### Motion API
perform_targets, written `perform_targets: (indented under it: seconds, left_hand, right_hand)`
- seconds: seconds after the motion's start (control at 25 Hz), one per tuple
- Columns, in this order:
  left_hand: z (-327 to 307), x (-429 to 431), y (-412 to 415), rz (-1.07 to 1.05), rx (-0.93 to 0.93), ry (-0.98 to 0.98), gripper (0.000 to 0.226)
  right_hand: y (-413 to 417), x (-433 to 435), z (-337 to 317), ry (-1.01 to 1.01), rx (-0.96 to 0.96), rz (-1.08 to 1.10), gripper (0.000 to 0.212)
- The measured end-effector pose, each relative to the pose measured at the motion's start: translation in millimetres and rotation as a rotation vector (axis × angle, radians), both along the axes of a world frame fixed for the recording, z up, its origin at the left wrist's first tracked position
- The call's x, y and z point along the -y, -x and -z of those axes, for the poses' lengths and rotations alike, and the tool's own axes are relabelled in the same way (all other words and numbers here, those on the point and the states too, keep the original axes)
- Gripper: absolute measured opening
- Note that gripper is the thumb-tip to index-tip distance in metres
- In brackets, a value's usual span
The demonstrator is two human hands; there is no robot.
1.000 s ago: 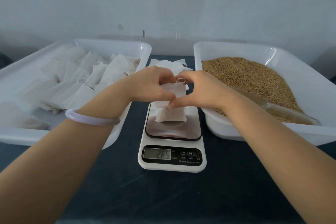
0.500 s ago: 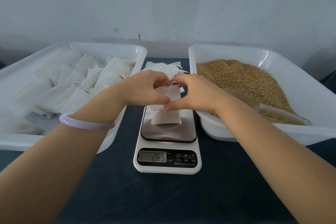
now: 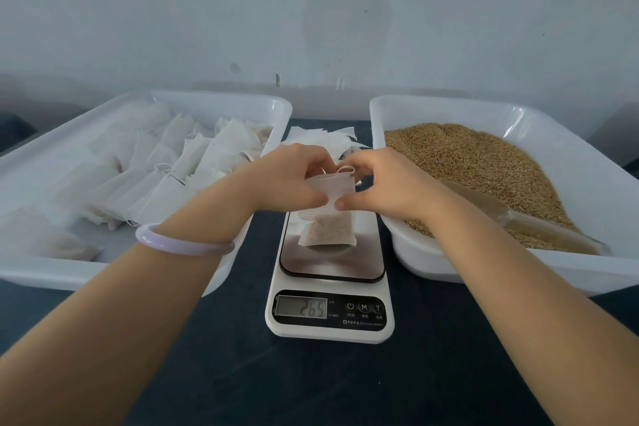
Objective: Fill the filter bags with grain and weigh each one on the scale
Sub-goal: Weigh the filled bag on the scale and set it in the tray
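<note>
Filter bag (image 3: 327,230), part-filled, sits on scale (image 3: 330,334) platform; left hand (image 3: 287,180) and right hand (image 3: 383,183) still pinch its top above scale; display (image 3: 301,307) unchanged at 265, so weight looks settled, closing likely next

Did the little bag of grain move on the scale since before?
No. The filter bag sits in the same spot on the scale as before, with the left hand and right hand still pinching its top.
</note>
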State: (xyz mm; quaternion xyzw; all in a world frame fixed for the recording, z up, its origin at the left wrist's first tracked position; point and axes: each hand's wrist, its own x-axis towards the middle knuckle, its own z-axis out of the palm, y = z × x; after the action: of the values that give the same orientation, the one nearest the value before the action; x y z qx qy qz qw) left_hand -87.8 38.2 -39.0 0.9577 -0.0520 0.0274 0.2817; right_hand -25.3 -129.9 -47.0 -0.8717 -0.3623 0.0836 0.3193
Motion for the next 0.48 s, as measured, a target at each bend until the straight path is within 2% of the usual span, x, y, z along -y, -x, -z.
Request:
perform_targets:
  seconds: [0.12, 0.24, 0.36, 0.48]
  left_hand:
    - [0.9, -0.1, 0.5, 0.004, -0.006, 0.033, 0.031]
    - [1.0, 2.6, 1.1, 0.009, -0.035, 0.058, 0.039]
    - [-1.2, 2.8, 3.9, -0.038, 0.049, -0.006, 0.023]
    - [-4.8, 2.8, 6.7, -0.077, 0.115, -0.035, 0.039]
  right_hand:
    - [-0.4, 0.1, 0.0, 0.010, 0.001, -0.004, 0.019]
    - [2.7, 1.9, -0.8, -0.093, 0.041, -0.008, 0.017]
    - [9.6, 0.2, -2.7, -0.278, 0.028, -0.012, 0.010]
    - [11.4, -5.8, -5.5, -0.333, 0.064, -0.003, 0.009]
